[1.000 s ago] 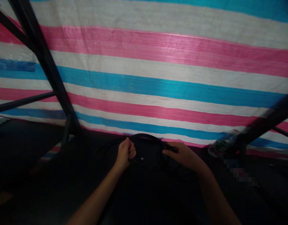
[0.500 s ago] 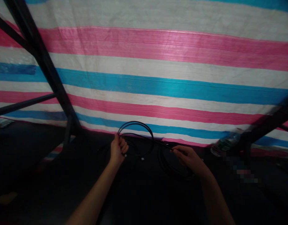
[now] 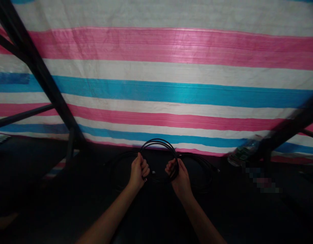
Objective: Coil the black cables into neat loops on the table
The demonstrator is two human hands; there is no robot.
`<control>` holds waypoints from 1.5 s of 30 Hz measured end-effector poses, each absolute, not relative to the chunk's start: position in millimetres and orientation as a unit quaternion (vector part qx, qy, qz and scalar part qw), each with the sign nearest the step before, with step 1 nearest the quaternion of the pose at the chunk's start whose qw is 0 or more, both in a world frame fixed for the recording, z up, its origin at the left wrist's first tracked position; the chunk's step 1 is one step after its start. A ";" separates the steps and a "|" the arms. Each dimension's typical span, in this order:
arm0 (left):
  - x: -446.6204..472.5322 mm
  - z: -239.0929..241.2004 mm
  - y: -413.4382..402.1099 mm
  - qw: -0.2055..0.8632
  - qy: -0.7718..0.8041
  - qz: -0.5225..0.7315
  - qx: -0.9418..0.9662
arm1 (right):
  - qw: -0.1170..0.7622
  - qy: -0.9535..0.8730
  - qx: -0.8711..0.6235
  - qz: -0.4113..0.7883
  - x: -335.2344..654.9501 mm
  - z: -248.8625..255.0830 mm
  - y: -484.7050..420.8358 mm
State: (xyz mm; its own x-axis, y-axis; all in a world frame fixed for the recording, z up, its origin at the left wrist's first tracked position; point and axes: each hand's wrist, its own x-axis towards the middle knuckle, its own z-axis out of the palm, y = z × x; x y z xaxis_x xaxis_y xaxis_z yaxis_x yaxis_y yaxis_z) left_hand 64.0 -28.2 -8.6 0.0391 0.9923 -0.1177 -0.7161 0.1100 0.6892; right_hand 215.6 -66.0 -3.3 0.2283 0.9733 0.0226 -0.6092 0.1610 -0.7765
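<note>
A black cable (image 3: 158, 141) is wound into a round coil of several loops, held up between my two hands. My left hand (image 3: 139, 170) is closed around the coil's left side, and a small light connector tip pokes out below its fingers. On the right side of the loops, my right hand (image 3: 179, 174) is closed with the cable strands passing across it. Behind my right hand another black coiled cable (image 3: 203, 161) lies on the dark surface. A further dark coil (image 3: 115, 161) lies behind my left hand, hard to make out in the shadow.
A striped plastic sheet (image 3: 156, 91) hangs across the back. Dark metal frame legs slope at the left (image 3: 48, 81) and right (image 3: 291, 130). A clear plastic bottle (image 3: 244, 152) with a green label lies at the right, against the sheet.
My right hand has moved left, from drawing out a cable length to the coil's right side. The coil now shows more loops. My left hand still grips it.
</note>
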 end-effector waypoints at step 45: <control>68.6 -17.4 -25.0 0.607 0.423 0.569 0.358 | 0.717 -0.299 -0.364 0.514 206.8 -20.0 -80.8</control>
State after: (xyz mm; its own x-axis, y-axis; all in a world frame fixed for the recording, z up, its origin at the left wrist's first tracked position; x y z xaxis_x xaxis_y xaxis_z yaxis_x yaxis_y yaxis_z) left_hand 68.6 -25.0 -17.4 -0.0054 0.9943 -0.1063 -0.3875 0.0959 0.9169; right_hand 206.8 -80.8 -20.0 0.2940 0.9543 0.0541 -0.5191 0.2070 -0.8293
